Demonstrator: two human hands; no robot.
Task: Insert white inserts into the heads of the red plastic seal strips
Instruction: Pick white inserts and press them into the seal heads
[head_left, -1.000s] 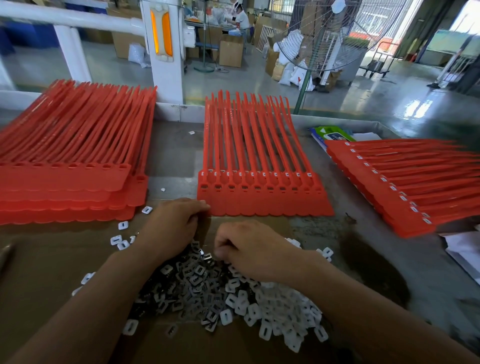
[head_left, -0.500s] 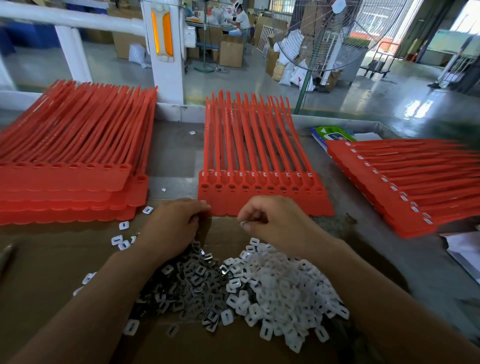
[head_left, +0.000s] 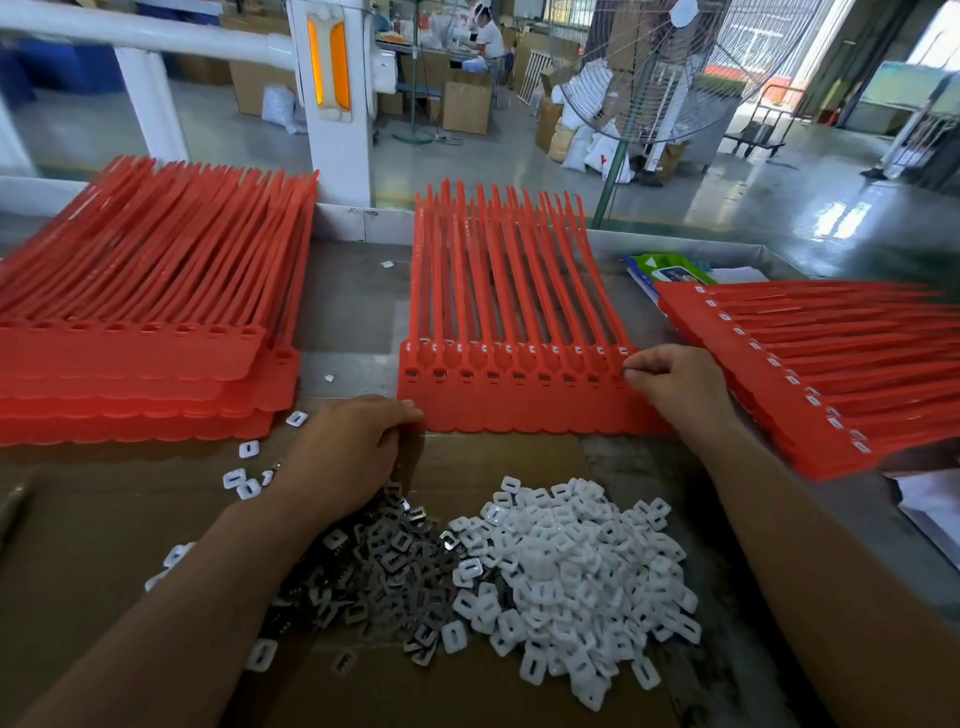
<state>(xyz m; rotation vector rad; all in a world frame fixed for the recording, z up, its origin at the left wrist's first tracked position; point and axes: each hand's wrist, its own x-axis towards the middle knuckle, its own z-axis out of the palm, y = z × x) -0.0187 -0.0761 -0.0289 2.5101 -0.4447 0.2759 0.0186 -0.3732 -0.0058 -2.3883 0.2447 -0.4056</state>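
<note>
The right hand (head_left: 675, 384) has its thumb and forefinger pinched on a small pale piece, seemingly a white insert (head_left: 627, 371), pressed at the rightmost head of the middle sheet of red strips (head_left: 519, 405). The other fingers are curled in. The left hand (head_left: 348, 447) rests with its knuckles against the near left corner of that same sheet. Its fingers are curled under, and it cannot be told whether they hold anything.

The sheet lies flat in the middle of the surface (head_left: 353, 301), heads toward the near edge, tails toward the far edge. Just nearer than it, on a piece of cardboard (head_left: 104, 545), sits a pile of white inserts (head_left: 571, 571), touching a pile of grey metal clips (head_left: 384, 571) on its left. A few stray inserts lie left of the left wrist.

A stack of red strips (head_left: 130, 364) lies toward the left edge, and another stack (head_left: 805, 374), with white pieces in its heads, toward the right edge. A green packet (head_left: 670, 267) pokes out behind that one.
</note>
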